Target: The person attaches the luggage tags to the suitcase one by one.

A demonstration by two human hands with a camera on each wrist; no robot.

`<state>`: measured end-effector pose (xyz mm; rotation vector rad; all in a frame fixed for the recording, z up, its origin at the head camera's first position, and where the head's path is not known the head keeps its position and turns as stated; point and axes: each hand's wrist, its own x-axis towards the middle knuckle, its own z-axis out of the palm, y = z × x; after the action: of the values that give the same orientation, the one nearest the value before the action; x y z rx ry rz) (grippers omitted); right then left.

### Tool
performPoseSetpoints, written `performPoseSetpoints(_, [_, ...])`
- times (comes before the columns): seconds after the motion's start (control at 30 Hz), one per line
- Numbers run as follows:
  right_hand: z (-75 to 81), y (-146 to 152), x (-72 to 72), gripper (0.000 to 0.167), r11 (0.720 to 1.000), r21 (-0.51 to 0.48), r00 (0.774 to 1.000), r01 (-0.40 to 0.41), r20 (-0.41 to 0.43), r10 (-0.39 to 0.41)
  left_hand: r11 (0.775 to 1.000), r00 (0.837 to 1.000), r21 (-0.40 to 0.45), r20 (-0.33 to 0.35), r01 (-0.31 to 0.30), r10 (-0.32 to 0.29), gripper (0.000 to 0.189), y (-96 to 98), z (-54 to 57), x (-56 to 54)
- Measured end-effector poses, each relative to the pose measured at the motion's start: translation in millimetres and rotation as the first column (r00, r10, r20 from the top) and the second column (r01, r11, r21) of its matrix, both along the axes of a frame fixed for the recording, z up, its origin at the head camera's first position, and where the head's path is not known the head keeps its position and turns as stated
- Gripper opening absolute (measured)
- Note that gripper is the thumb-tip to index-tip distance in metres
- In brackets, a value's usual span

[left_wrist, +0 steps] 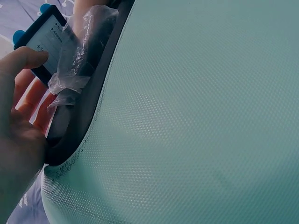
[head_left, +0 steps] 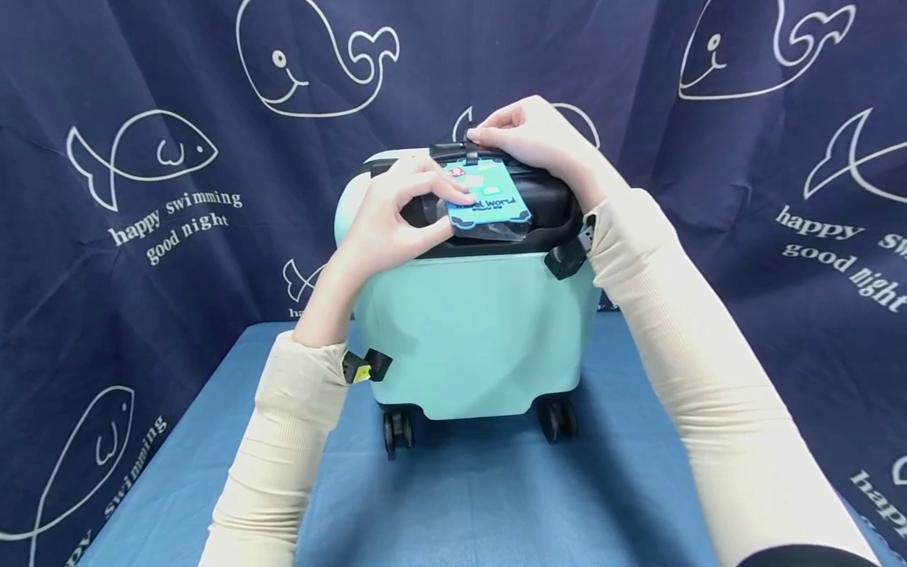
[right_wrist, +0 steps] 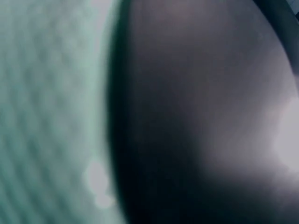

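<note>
A mint-green suitcase [head_left: 475,331] with a black top panel stands upright on its wheels in the head view. My left hand [head_left: 400,209] pinches the lower left edge of a blue luggage tag [head_left: 496,209] between thumb and fingers, over the black top. In the left wrist view the thumb lies on the tag's white back [left_wrist: 49,46], beside crumpled clear plastic [left_wrist: 70,81]. With thumb and index finger my right hand [head_left: 534,138] pinches the end of the tag's black strap [head_left: 471,150], at the black carry handle [head_left: 445,151]. Only suitcase surface [right_wrist: 201,112] fills the right wrist view, blurred.
Under the suitcase is a table with a blue cloth [head_left: 453,496]. Black wheels [head_left: 557,419] show at its front corners. A navy curtain [head_left: 170,63] with white whale and fish drawings hangs behind and at both sides. Small black wrist cameras [head_left: 567,256] sit at both cuffs.
</note>
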<state>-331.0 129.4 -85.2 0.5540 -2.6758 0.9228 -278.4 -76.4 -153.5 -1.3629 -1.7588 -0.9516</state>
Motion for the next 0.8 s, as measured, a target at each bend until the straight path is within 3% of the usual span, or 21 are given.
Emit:
performPoseSetpoints(0.2, [-0.8,0.9,0.6,0.035,1.0,-0.031,1.0,0.005,0.008,-0.005,1.0,1.0,0.008,-0.01,0.022,-0.021,0.022,1.2,0.5,-1.3])
performPoseSetpoints(0.53, [-1.0,0.9,-1.7,0.035,0.999,0.001,0.998,0.036,-0.05,-0.036,0.999,0.998,0.029,-0.048,0.028,-0.027,0.017,2.1,0.0,-4.7])
performPoseSetpoints(0.8, [-5.6,-3.1,-7.7,0.036,1.0,0.012,0.993,0.028,-0.116,-0.026,0.999,1.0,0.035,-0.022,0.007,-0.006,0.018,0.9,-3.8,-8.4])
